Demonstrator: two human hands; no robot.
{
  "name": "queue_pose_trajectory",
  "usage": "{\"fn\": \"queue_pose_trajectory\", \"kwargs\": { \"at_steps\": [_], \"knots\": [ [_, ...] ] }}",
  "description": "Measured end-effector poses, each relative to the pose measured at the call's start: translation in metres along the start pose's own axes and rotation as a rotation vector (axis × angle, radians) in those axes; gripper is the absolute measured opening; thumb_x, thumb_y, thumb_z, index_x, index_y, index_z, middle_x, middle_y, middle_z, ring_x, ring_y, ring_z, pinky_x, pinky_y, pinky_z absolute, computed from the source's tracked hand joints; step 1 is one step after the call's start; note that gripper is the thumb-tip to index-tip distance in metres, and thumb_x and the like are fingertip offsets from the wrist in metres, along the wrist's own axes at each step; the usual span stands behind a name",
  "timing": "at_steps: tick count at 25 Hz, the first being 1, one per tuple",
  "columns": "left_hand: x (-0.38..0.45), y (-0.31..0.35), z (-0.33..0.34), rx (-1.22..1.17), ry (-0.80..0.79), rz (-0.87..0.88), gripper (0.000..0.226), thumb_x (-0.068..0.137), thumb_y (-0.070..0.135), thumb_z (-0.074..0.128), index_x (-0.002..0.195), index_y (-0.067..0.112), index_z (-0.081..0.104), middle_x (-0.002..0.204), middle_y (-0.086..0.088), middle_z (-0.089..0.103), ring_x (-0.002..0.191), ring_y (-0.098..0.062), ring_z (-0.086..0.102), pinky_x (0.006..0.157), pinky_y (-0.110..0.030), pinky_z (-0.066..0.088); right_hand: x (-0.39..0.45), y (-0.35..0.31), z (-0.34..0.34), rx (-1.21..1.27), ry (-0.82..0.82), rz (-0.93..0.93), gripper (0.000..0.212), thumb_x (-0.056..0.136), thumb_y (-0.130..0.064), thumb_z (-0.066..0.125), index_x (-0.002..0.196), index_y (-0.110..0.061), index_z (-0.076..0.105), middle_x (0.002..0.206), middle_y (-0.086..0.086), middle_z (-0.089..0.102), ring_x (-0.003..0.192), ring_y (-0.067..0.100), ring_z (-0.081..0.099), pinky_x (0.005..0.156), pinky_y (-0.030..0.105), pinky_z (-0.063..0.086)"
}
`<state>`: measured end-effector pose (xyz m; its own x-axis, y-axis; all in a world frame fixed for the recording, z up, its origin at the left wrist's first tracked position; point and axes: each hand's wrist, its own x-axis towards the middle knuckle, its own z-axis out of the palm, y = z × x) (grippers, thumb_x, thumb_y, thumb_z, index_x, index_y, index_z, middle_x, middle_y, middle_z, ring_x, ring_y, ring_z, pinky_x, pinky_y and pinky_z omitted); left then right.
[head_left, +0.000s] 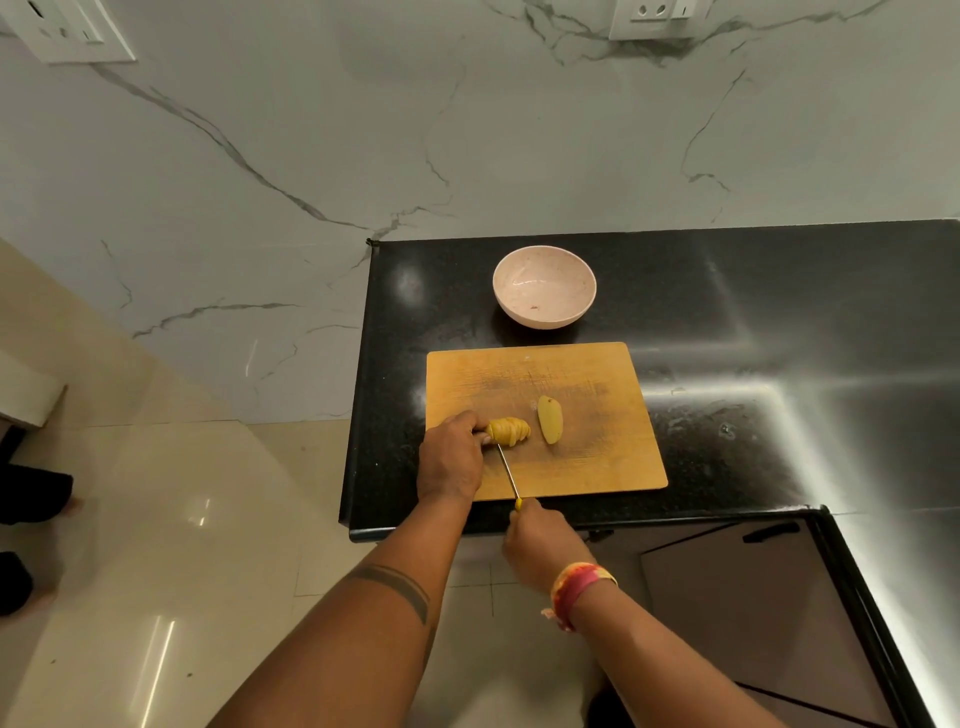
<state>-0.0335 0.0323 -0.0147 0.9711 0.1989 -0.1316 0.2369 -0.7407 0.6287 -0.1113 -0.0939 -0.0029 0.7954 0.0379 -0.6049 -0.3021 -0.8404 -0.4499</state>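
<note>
A wooden cutting board (597, 374) lies on a black counter (753, 322). On it sits a yellow potato half cut into slices (511, 431), and my left hand (452, 457) holds its left end with curled fingers. My right hand (537, 545) grips the yellow handle of a knife (508, 470); the thin blade meets the sliced half at its left end. A second, uncut potato half (549, 419) lies just to the right, apart from both hands.
A pale pink bowl (544, 287) stands behind the board, with only a few specks inside. The counter's left edge drops to a glossy beige floor (182, 519). A marble wall with sockets (654, 15) rises behind. Cabinet fronts (753, 597) sit below the counter.
</note>
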Motion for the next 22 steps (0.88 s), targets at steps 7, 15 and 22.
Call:
{"fn": "queue_pose_trajectory", "kwargs": {
  "at_steps": [7, 15, 22],
  "knots": [
    [-0.002, -0.002, -0.003, -0.036, 0.017, -0.022, 0.007, 0.097, 0.020, 0.068, 0.100, 0.024, 0.073, 0.101, 0.006, 0.070, 0.091, -0.010, 0.062, 0.076, -0.023, 0.046, -0.006, 0.002, -0.007, 0.048, 0.120, -0.107, 0.021, 0.108, -0.029, 0.036, 0.103, -0.016, 0.051, 0.085, 0.002, 0.061, 0.072, 0.017, 0.059, 0.058, 0.032, 0.042],
    [-0.001, -0.005, 0.000, -0.115, 0.033, -0.022, 0.018, 0.095, 0.014, 0.069, 0.109, 0.024, 0.076, 0.108, 0.005, 0.073, 0.097, -0.011, 0.066, 0.085, -0.022, 0.051, 0.016, -0.017, -0.009, 0.044, 0.078, -0.100, 0.024, 0.107, -0.030, 0.038, 0.108, -0.012, 0.055, 0.099, 0.012, 0.066, 0.085, 0.027, 0.064, 0.070, 0.037, 0.049],
    [0.001, -0.005, 0.002, -0.108, 0.021, -0.036, 0.014, 0.096, 0.016, 0.067, 0.105, 0.023, 0.076, 0.105, 0.003, 0.073, 0.094, -0.011, 0.065, 0.082, -0.024, 0.052, 0.037, -0.033, -0.022, 0.023, -0.032, -0.108, 0.020, 0.101, -0.013, 0.043, 0.086, -0.010, 0.055, 0.082, 0.011, 0.062, 0.068, 0.021, 0.054, 0.052, 0.030, 0.037]
  ]
}}
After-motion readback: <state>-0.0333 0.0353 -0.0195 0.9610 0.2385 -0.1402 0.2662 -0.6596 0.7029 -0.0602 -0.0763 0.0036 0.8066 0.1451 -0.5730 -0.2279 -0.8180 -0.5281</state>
